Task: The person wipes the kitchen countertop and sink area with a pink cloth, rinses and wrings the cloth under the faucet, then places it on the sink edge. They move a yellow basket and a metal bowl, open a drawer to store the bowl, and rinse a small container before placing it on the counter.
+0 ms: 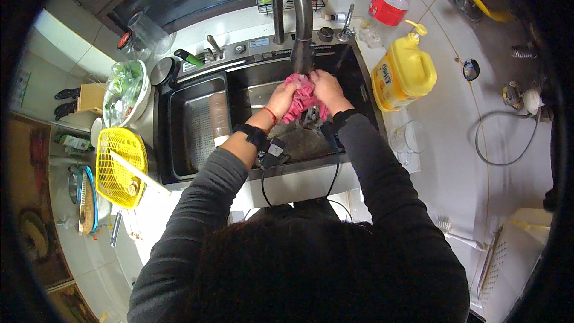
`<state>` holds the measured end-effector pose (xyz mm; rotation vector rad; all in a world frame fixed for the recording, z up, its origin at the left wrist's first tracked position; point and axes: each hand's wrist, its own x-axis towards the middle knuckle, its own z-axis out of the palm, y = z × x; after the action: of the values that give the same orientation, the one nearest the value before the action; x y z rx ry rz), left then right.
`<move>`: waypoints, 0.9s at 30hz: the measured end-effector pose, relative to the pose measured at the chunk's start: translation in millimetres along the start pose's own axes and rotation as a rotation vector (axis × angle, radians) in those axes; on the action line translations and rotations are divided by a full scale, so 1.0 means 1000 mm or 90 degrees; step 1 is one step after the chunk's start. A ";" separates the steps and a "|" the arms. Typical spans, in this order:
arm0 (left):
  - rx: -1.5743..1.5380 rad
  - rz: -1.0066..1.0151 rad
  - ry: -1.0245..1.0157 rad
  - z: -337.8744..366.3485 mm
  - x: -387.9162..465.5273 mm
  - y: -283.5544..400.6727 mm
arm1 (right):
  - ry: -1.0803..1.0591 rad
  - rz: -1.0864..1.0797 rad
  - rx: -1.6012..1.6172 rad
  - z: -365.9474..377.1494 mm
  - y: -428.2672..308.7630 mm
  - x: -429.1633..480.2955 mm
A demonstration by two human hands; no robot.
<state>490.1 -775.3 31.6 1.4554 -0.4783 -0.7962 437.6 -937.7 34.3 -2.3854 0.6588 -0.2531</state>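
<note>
Over the right basin of a black kitchen sink (354, 80), my two hands hold a bunched pink cloth (299, 96) just below the faucet (302, 31). My left hand (283, 101) grips its left side, with a red cord and a black strap on that wrist. The cloth's right side is in my right hand (327, 90), whose fingers are partly hidden by the cloth and faucet. Water splashes beneath the cloth onto the basin floor. A perforated drain tray (193, 121) sits in the left part of the sink, with a brown cylindrical item (219, 114) at its right edge.
A yellow pump bottle of dish soap (403, 74) and a glass (408, 137) stand right of the sink. Behind them is a plastic bottle with a red label (388, 6). On the left are a yellow plastic basket (119, 166) and a white bowl of bagged greens (128, 94).
</note>
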 end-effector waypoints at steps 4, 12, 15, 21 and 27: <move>-0.133 -0.146 -0.009 -0.019 -0.004 0.011 | 0.015 0.098 0.172 -0.004 0.017 -0.001; -0.436 -0.255 -0.021 -0.016 -0.004 0.005 | 0.088 -0.315 0.181 -0.001 -0.050 -0.046; -0.422 -0.219 -0.022 -0.010 -0.002 0.011 | 0.129 -0.454 0.103 0.002 -0.065 -0.063; -0.451 -0.203 -0.156 -0.016 0.009 -0.002 | 0.126 -0.275 0.030 0.005 -0.080 -0.050; -0.243 -0.169 0.091 -0.010 0.018 -0.030 | 0.005 0.002 0.006 0.005 -0.072 -0.026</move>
<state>503.5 -779.1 -2.0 1.2177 -0.0182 -0.9284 445.7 -873.2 75.8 -2.3761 0.6634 -0.2648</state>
